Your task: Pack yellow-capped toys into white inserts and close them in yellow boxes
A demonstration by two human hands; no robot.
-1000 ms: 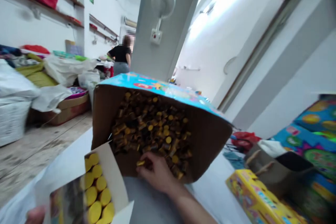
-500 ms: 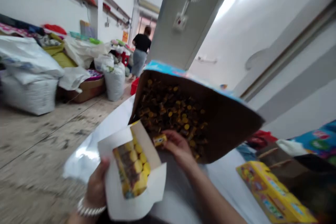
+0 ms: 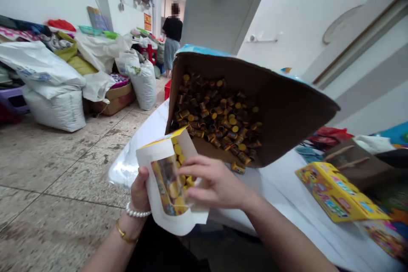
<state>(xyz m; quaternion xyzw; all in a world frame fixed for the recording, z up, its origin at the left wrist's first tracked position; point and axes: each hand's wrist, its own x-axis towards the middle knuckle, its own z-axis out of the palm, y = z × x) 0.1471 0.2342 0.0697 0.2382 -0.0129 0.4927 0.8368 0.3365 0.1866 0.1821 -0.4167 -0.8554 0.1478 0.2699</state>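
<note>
Loading looked to be the step in hand. Left hand (image 3: 140, 191) gripped the windowed box (image 3: 168, 191), just nearside of the big carton (image 3: 290, 108); right hand (image 3: 216, 182) was at its open side, fingers half-curled, any hold unclear. Yellow-capped tubs (image 3: 177, 149) showed inside; loose tubs (image 3: 234, 128) lay within the carton. Next move, I judged, called for seating tubs squarely without buckling card.

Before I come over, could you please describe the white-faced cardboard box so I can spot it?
Find the big cardboard carton, brown inside, holding small yellow-lidded tubs. In front of its lower left corner, the left hand grips the white-faced box. Unlike the yellow printed box at right, its near face is white with a clear window.
</note>
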